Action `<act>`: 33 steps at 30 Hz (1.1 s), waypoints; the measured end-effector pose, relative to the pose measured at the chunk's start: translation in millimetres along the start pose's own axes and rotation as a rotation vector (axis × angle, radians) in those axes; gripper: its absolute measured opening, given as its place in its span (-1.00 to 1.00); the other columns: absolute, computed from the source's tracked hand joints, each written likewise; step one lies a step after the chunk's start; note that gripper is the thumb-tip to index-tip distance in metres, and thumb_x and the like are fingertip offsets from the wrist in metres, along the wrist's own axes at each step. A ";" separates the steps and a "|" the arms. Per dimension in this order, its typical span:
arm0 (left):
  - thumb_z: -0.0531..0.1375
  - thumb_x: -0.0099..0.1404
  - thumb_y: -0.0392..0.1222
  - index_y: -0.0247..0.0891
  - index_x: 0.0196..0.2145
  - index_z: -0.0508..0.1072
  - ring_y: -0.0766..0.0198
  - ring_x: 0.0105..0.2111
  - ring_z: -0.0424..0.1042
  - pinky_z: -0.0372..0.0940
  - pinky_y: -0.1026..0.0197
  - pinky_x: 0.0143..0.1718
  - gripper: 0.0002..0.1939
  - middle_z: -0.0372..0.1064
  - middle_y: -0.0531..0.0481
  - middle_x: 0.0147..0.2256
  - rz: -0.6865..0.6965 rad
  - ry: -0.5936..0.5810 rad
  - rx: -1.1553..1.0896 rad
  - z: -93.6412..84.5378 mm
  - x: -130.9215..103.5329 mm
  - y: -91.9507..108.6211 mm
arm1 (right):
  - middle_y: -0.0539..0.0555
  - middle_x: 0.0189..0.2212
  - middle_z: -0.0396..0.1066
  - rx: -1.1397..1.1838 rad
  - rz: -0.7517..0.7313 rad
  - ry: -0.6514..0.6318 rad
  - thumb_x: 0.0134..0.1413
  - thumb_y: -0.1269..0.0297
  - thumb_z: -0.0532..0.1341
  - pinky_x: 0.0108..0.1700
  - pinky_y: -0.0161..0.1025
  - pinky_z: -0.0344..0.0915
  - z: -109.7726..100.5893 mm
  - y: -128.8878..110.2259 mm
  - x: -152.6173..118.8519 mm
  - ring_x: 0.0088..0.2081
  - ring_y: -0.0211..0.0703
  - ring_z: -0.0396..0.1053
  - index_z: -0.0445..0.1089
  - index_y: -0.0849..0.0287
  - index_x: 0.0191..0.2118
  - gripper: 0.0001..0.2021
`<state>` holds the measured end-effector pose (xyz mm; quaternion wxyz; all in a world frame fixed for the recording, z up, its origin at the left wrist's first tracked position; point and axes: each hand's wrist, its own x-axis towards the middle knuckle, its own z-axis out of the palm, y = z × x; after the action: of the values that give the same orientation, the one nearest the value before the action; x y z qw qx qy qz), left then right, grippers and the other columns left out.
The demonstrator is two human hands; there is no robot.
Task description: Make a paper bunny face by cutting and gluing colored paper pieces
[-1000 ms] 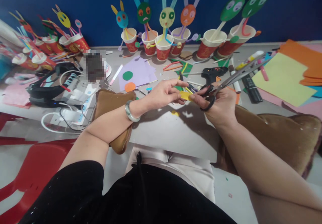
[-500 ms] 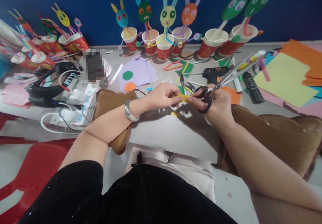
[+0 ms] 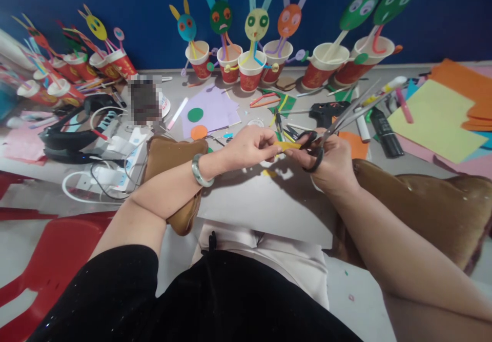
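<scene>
A small yellow paper piece (image 3: 288, 146) is pinched between the fingertips of my left hand (image 3: 253, 146), near the middle of the view. My right hand (image 3: 333, 160) is closed around black-handled scissors (image 3: 340, 119), whose blades point up and to the right, away from the paper. The right thumb and a fingertip are at the right part of the yellow piece. Small yellow scraps (image 3: 269, 173) lie on the table just below my hands.
Red-and-white paper cups (image 3: 250, 78) with rabbit-like paper figures stand along the blue wall. A black glue gun (image 3: 328, 112), a black marker (image 3: 386, 133) and yellow paper (image 3: 436, 119) lie right. Brown cushions (image 3: 418, 208) flank the front; a power strip (image 3: 132, 160) is left.
The yellow piece shows more of its length between my hands. My right fingers have shifted slightly on it, and the scissors have tilted a little.
</scene>
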<state>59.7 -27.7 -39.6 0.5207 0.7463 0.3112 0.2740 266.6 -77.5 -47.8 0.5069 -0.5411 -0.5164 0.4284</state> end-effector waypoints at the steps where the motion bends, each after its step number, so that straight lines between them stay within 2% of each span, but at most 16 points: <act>1: 0.39 0.32 0.15 -0.22 -0.45 0.45 0.40 -0.53 0.39 0.23 0.29 -0.47 -0.58 0.52 0.03 -0.52 -0.010 0.009 -0.020 -0.4 0.1 0.1 | -0.10 -0.55 0.36 0.005 0.003 0.020 -0.49 -0.01 0.71 -0.48 -0.29 0.22 -1.0 1.0 1.0 -0.52 -0.30 0.21 0.41 0.11 -0.44 -0.43; 4: 0.43 0.27 0.23 -0.23 -0.43 0.46 0.37 -0.50 0.45 0.27 0.28 -0.45 -0.53 0.55 -0.01 -0.50 -0.045 0.026 -0.092 -0.6 0.7 -0.5 | -0.08 -0.53 0.42 0.021 -0.005 0.077 -0.49 0.03 0.69 -0.43 -0.27 0.24 -3.5 4.1 4.4 -0.50 -0.28 0.26 0.41 0.10 -0.45 -0.46; 8: 0.46 0.26 0.22 -0.25 -0.39 0.50 0.35 -0.48 0.49 0.35 0.27 -0.40 -0.53 0.56 -0.04 -0.48 -0.074 0.060 -0.154 1.9 1.3 -2.7 | -0.05 -0.52 0.45 0.056 -0.018 0.123 -0.44 0.10 0.66 -0.39 -0.24 0.27 -5.3 5.5 7.2 -0.48 -0.26 0.30 0.42 0.10 -0.46 -0.54; 11: 0.46 0.26 0.23 -0.26 -0.40 0.49 0.37 -0.48 0.49 0.36 0.27 -0.40 -0.51 0.57 -0.04 -0.47 -0.090 0.100 -0.194 5.5 1.7 -5.7 | -0.07 -0.54 0.41 0.055 -0.045 0.151 -0.38 0.06 0.66 -0.39 -0.23 0.27 -5.4 4.3 7.2 -0.49 -0.26 0.28 0.45 0.10 -0.45 -0.54; 15: 0.46 0.23 0.31 -0.25 -0.43 0.46 0.39 -0.49 0.47 0.35 0.29 -0.41 -0.45 0.56 -0.02 -0.48 -0.104 0.134 -0.235 11.4 2.2 -9.5 | 0.00 -0.47 0.50 0.045 -0.054 0.146 -0.37 0.01 0.67 -0.35 -0.20 0.30 -3.6 3.0 6.6 -0.45 -0.24 0.32 0.50 0.13 -0.42 -0.53; 19: 0.43 0.23 0.36 -0.25 -0.42 0.46 0.38 -0.45 0.48 0.36 0.27 -0.39 -0.42 0.56 -0.01 -0.45 -0.093 0.086 -0.248 14.9 2.4 -10.1 | -0.06 -0.54 0.40 0.055 -0.009 0.138 -0.42 0.12 0.65 -0.38 -0.21 0.25 -2.6 4.8 7.2 -0.49 -0.27 0.26 0.47 0.13 -0.44 -0.56; 22: 0.40 0.26 0.36 -0.26 -0.43 0.47 0.36 -0.47 0.44 0.30 0.25 -0.40 -0.42 0.53 -0.01 -0.45 -0.082 -0.042 -0.191 13.7 2.4 -9.4 | -0.02 -0.50 0.46 0.070 -0.020 0.154 -0.39 0.15 0.62 -0.35 -0.22 0.26 -4.1 6.0 7.9 -0.45 -0.25 0.31 0.48 0.14 -0.43 -0.61; 25: 0.43 0.22 0.31 -0.26 -0.43 0.48 0.36 -0.48 0.37 0.24 0.23 -0.41 -0.46 0.47 0.03 -0.48 -0.096 -0.129 -0.110 10.7 2.7 -7.7 | 0.00 -0.48 0.49 0.048 -0.002 0.101 -0.38 0.13 0.62 -0.35 -0.24 0.29 -5.4 5.0 7.1 -0.43 -0.23 0.35 0.49 0.14 -0.43 -0.61; 30: 0.41 0.23 0.01 -0.27 -0.40 0.50 0.36 -0.40 0.36 0.25 0.22 -0.27 -0.70 0.45 0.06 -0.44 -0.112 -0.076 -0.023 5.8 3.9 -3.2 | -0.04 -0.52 0.45 -0.019 0.032 -0.056 -0.43 0.10 0.67 -0.45 -0.30 0.26 -2.6 0.0 2.5 -0.49 -0.28 0.29 0.46 0.14 -0.46 -0.54; 33: 0.33 0.26 -0.13 -0.26 -0.46 0.47 0.37 -0.42 0.31 0.21 0.22 -0.27 -0.79 0.39 0.11 -0.50 -0.117 -0.117 0.015 4.7 4.4 -1.7 | -0.03 -0.51 0.47 0.002 0.039 -0.042 -0.47 0.07 0.69 -0.44 -0.31 0.27 -1.1 -0.6 1.6 -0.50 -0.29 0.30 0.45 0.15 -0.46 -0.50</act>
<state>65.7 -26.8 -42.3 0.5476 0.7453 0.3255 0.1967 267.7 -76.0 -47.0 0.4879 -0.5415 -0.5158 0.4501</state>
